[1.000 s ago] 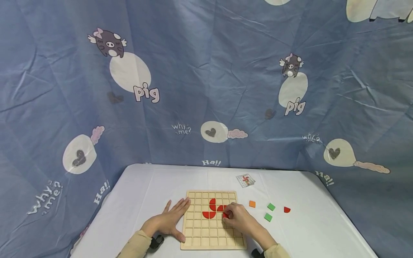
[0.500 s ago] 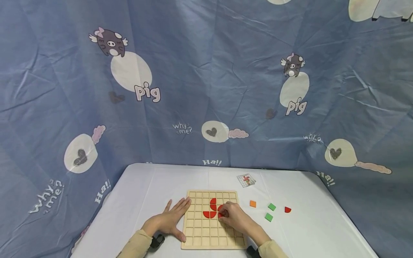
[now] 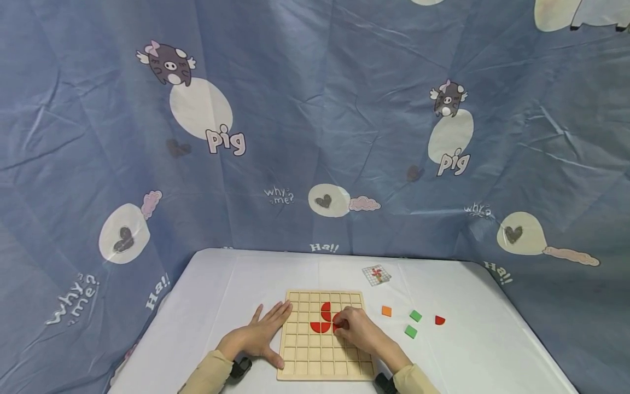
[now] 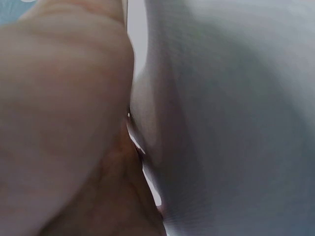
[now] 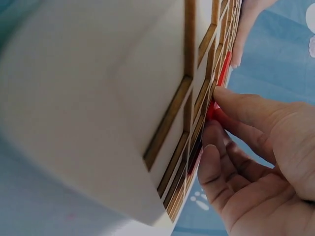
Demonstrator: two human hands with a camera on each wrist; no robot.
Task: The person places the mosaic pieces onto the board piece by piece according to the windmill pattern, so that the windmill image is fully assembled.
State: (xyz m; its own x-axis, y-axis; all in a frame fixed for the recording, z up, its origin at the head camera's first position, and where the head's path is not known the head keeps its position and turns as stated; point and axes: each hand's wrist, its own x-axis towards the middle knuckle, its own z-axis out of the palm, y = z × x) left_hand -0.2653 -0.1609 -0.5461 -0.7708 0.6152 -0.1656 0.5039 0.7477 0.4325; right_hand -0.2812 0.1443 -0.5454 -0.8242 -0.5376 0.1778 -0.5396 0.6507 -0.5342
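Observation:
A square wooden grid board [image 3: 320, 368] lies on the table. My left hand [image 3: 256, 335] rests with spread, straight fingers along its left edge. My right hand [image 3: 361, 331] is over the right half of the board, thumb and fingers pinching a red quarter-circle tile [image 5: 212, 111] down at the grid. Fingers partly cover that tile in the head view. Left of it, red quarter-circle tiles [image 3: 320, 327] sit side by side, with a red half-round shape [image 3: 326, 312] above them. More red shows under the right fingers. Skin and white cloth fill the left wrist view.
Right of the board lie an orange square tile [image 3: 386, 311], two green square tiles [image 3: 415, 316] and a loose red quarter-circle tile [image 3: 439, 320]. A pattern card [image 3: 377, 275] lies behind them. A blue printed curtain [image 3: 275, 137] hangs around the white table [image 3: 472, 350].
My right hand has shifted slightly left over the board, bringing the red tile toward the middle of the red pieces. My left hand has stayed put.

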